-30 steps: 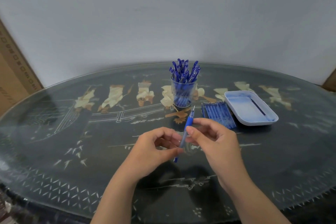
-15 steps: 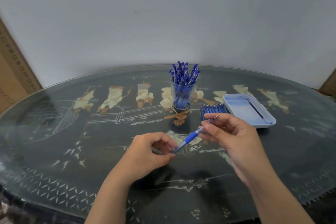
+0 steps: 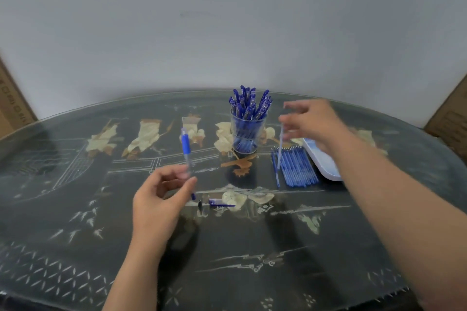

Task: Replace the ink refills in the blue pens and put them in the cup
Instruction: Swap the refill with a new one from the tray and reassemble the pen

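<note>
My left hand [image 3: 161,199] pinches the lower end of a blue pen barrel [image 3: 186,151], which stands nearly upright above the table. My right hand [image 3: 310,124], blurred by motion, pinches a thin pale refill [image 3: 279,151] that hangs down over the row of blue refills [image 3: 295,166]. A clear cup [image 3: 247,134] packed with several blue pens stands at the middle back. Two small pen parts, a dark tip [image 3: 200,206] and a blue piece [image 3: 221,203], lie on the table just right of my left hand.
A light blue tray [image 3: 326,164] sits right of the refills, partly behind my right arm. The dark oval table [image 3: 75,209] has a glass top with inlaid figures. Cardboard boxes [image 3: 12,106] stand at the far left and far right corners.
The refill came out of the pen: my right hand carried it up and right toward the tray, while my left hand raised the barrel upright. Two small parts now lie on the table.
</note>
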The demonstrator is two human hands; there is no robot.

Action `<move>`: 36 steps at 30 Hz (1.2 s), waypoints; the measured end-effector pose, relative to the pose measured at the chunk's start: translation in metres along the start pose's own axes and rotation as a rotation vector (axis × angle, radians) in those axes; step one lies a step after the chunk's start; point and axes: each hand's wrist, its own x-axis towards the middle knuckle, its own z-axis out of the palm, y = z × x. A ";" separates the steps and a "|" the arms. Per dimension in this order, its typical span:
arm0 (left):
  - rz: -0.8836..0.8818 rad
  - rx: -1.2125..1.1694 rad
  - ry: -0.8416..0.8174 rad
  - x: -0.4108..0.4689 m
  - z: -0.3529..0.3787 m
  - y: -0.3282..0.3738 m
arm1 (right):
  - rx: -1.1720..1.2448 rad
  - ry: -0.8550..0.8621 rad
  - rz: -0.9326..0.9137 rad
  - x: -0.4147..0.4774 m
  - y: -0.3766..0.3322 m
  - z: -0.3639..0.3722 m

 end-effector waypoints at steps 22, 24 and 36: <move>0.013 -0.030 0.075 0.005 0.000 -0.016 | -0.294 -0.045 0.274 0.046 0.065 0.041; 0.009 -0.020 0.075 0.005 0.000 -0.016 | -0.324 -0.031 0.270 0.048 0.068 0.041; 0.004 -0.012 0.084 0.005 0.001 -0.016 | -0.528 0.030 0.206 0.052 0.073 0.041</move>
